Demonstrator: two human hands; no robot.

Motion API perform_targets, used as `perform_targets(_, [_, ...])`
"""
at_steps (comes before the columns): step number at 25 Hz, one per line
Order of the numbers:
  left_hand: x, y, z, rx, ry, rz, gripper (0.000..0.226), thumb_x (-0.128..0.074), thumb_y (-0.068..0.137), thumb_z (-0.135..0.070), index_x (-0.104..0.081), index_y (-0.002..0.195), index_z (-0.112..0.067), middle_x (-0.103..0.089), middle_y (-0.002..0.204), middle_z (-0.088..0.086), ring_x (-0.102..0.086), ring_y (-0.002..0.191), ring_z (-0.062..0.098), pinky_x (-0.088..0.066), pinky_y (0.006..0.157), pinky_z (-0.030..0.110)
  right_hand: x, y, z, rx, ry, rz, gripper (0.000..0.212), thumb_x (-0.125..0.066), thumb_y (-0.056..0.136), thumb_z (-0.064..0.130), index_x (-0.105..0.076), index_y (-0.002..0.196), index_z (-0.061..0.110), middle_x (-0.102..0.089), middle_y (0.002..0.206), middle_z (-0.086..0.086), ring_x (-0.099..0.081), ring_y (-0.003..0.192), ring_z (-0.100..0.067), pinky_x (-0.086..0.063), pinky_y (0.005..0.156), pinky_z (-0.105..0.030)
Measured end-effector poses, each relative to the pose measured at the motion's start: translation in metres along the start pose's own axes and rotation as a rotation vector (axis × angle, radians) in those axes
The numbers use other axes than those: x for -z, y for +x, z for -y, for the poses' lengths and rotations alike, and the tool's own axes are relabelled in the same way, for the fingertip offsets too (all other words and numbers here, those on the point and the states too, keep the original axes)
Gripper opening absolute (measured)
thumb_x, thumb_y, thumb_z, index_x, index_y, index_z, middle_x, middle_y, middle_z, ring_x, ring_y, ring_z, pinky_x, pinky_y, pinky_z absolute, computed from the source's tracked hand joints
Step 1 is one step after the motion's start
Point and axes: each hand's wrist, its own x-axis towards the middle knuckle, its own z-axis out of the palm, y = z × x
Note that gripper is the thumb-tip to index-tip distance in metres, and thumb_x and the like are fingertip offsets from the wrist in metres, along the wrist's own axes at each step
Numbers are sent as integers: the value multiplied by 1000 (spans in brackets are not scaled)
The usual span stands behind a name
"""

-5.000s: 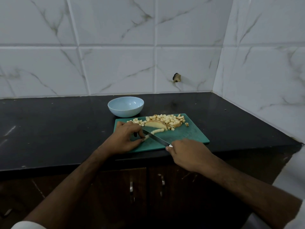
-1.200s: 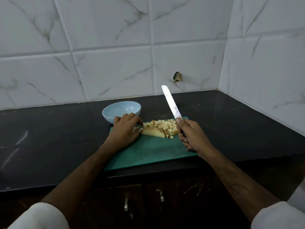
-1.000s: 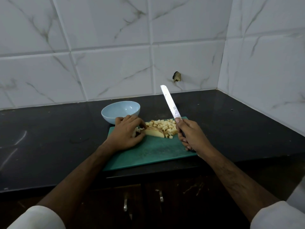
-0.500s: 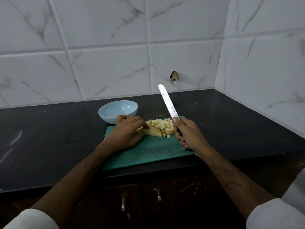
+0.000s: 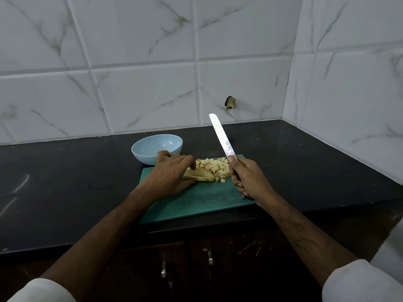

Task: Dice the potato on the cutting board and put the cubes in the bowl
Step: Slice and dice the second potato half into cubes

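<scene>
Mid-dice. My right hand (image 5: 246, 178) was wrapped tight round the handle of the knife (image 5: 221, 136), blade lifted off the board (image 5: 196, 201) and pointing up and away toward the wall. My left hand (image 5: 169, 174) lay over the near end of the last uncut potato piece (image 5: 199, 175), fingers and thumb curled on it, steadying it on the board. Just behind and right of that piece sat the pile of cubes (image 5: 214, 167), touching it, all on the board. The bowl (image 5: 157, 149) stood just beyond the board's far left corner, nothing visible inside.

Judged: cutting step not finished; one wedge left, no transfer to the bowl begun. Next move would call for bringing the blade down across the wedge, fingertips tucked back clear of the edge, piece kept flat so it could not rock. Cubes near the board's far edge might scatter if nudged.
</scene>
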Motion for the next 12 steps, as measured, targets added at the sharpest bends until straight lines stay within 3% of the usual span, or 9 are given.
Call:
perform_targets(3, [-3,-3,-4,-49,87,-35,22,-61,92,-43,-64,110,-31,-60,117,-7,-57,105,15,-33,94,41,0,0,1,2,13,-11,37,-46,108,38,-49,84,11,-33,50,2,-24,39,-12,-24,42,-25])
perform_targets(7, [6,-15,-10,-73,-57,-42,14,-59,93,-33,-68,103,-28,-61,107,-9,-57,92,9,-26,81,29,2,2,1,11,18,-25,36,-46,108,38,-49,84,12,-33,51,1,-23,39,-12,-23,41,-26])
perform_targets(9, [7,-27,-8,-78,-149,-7,14,-62,93,-28,-68,106,-29,-61,111,-11,-58,98,7,-29,85,28,1,2,1,16,-15,-13,37,-46,107,39,-49,83,11,-33,51,1,-25,39,-12,-25,41,-26])
perform_targets(12, [10,-41,-9,-35,-253,51,23,-53,94,-36,-68,111,-32,-60,117,-14,-57,109,5,-35,97,35,-3,0,1,26,-106,7,39,-46,107,41,-47,80,13,-34,53,-1,-27,40,-12,-27,40,-25])
